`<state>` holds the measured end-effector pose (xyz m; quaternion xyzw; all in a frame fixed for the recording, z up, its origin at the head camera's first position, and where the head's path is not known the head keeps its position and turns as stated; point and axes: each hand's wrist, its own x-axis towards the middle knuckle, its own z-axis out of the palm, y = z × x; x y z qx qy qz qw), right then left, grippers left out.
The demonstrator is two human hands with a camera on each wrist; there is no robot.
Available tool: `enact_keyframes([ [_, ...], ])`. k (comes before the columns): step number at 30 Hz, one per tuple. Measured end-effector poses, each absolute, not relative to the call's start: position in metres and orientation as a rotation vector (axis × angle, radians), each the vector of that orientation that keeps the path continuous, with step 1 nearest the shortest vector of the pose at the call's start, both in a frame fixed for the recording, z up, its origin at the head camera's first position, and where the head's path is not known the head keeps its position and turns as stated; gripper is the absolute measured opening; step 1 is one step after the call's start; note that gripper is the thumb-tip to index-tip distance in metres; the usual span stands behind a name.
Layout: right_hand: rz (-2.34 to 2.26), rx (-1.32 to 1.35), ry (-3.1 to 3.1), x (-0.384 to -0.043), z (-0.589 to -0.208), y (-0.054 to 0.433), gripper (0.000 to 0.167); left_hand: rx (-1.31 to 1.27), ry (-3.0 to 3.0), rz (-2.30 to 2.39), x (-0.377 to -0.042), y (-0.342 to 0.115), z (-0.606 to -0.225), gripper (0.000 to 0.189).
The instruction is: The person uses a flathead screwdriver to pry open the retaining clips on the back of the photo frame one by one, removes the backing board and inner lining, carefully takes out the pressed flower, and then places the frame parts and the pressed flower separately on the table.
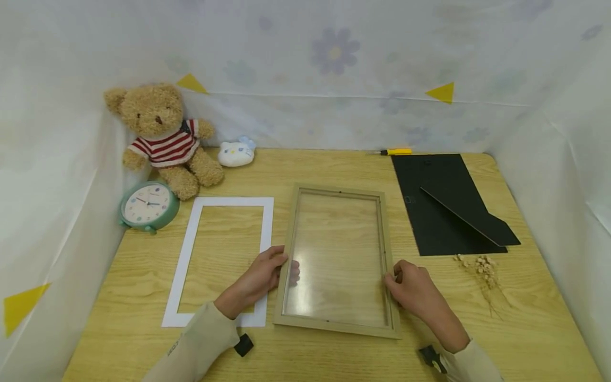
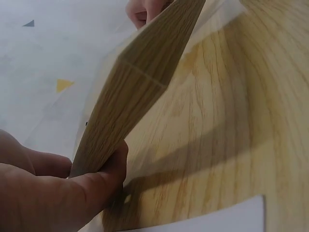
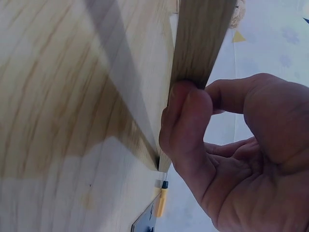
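A wooden picture frame (image 1: pixel 390 265) with a clear pane (image 1: pixel 339 254) is held above the table by both hands. My left hand (image 1: pixel 258 276) grips its left side, thumb on one face and fingers behind, some showing through the pane. On the opposite side my right hand (image 1: pixel 417 292) pinches the edge between thumb and fingers. In the left wrist view the frame's wooden edge (image 2: pixel 120 101) stands tilted off the tabletop and casts a shadow. The right wrist view shows its side strip (image 3: pixel 200 43) between thumb and fingers.
A white mat border (image 1: pixel 188 254) lies left of the frame. To the right are a black backing board (image 1: pixel 410 212) with its stand raised, dried flowers (image 1: pixel 486 270) and a yellow screwdriver (image 1: pixel 400 152). A teddy bear (image 1: pixel 172 148), green clock (image 1: pixel 148 204) and white cat-face plush (image 1: pixel 236 153) sit back left.
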<state>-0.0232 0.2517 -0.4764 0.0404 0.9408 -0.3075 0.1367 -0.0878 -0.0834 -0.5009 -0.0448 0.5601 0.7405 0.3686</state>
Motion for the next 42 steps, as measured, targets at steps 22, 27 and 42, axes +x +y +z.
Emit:
enact_keyframes([
  [22, -0.893, 0.135, 2.754, -0.024, -0.481, 0.253, 0.017, -0.134, 1.457, 2.028, -0.081, -0.075, -0.501, 0.07],
  [27, -0.9, 0.144, 2.744, -0.023, -0.481, 0.253, 0.016, -0.116, 1.573, 1.984, -0.08, -0.073, -0.501, 0.066],
  [42, -0.892, 0.132, 2.732, -0.02, -0.482, 0.256, 0.015, 0.176, 2.218, 1.668, -0.066, -0.071, -0.483, 0.036],
])
